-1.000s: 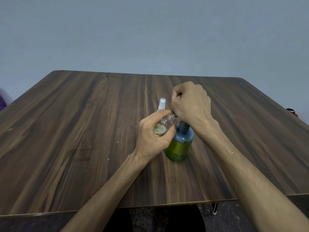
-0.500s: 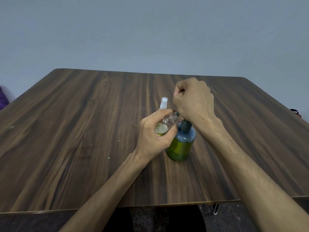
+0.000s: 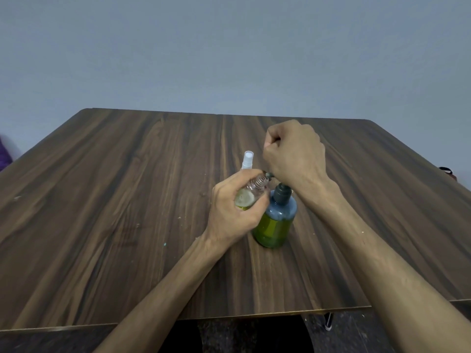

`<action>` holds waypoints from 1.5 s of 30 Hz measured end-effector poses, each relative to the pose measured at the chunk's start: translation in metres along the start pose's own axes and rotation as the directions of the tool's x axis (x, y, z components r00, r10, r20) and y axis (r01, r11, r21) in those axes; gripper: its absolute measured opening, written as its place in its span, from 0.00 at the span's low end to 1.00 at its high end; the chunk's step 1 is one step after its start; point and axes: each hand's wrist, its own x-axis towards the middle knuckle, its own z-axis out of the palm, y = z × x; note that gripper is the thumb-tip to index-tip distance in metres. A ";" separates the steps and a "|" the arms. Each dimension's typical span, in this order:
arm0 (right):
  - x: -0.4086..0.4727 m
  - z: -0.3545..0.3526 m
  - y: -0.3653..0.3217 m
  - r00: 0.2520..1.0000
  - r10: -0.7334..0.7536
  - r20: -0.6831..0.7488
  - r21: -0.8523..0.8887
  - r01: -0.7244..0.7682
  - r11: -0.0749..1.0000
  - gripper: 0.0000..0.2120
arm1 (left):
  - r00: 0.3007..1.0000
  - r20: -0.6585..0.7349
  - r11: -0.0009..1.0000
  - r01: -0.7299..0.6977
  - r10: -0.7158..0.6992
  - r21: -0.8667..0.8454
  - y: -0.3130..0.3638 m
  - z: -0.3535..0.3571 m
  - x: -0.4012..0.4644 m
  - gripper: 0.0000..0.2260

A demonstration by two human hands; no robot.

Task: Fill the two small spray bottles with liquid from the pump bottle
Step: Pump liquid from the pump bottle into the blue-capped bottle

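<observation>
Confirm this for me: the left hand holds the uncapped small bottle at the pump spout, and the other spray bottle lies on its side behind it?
Not quite. In the head view the other spray bottle stands upright behind the left hand, white cap on. The rest holds: the uncapped small bottle is at the pump bottle spout.
</observation>
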 end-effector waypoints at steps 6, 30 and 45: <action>-0.004 0.006 0.001 0.998 0.035 0.049 -0.014 -0.034 0.999 0.09 | 1.000 0.011 1.000 0.010 -0.010 -0.007 -0.001 0.000 0.000 0.10; -0.004 0.006 0.002 0.998 0.045 0.049 -0.006 -0.045 0.999 0.10 | 1.000 0.005 1.000 0.007 -0.007 -0.007 -0.002 0.001 -0.001 0.09; -0.001 0.001 0.001 1.000 0.020 0.003 0.019 -0.020 1.000 0.10 | 1.000 -0.006 1.000 -0.016 0.016 0.005 -0.004 0.000 -0.001 0.11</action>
